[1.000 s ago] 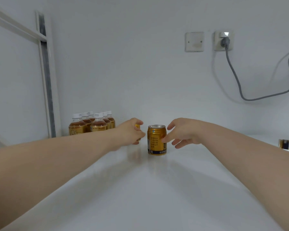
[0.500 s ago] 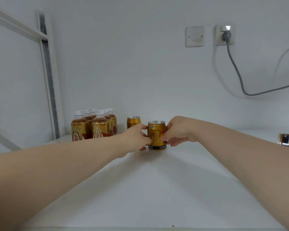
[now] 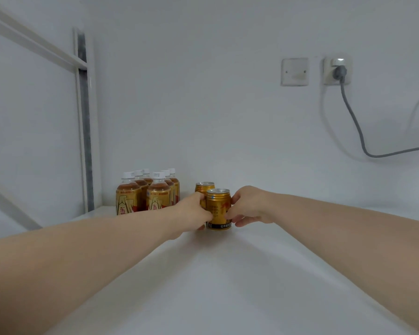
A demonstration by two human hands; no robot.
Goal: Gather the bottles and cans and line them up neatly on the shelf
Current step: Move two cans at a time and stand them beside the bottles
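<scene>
Standing mid-frame on the shelf (image 3: 203,281), the front can (image 3: 218,210) is squeezed at its sides by the left grip (image 3: 191,213) and right grip (image 3: 249,206); it looks hard, smooth and slippery, so hold its middle.

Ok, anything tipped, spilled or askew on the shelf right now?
Nothing stands out. Bottles and rear can stand upright; left hand and right hand hold the front can upright. No spills on the shelf.

a can (image 3: 218,209) stands on the shelf (image 3: 228,286) between the fingers of my left hand (image 3: 191,211) and right hand (image 3: 250,206). a second can (image 3: 204,186) sits just behind my left fingers; the bottles (image 3: 148,194) cluster farther left of them.
</scene>
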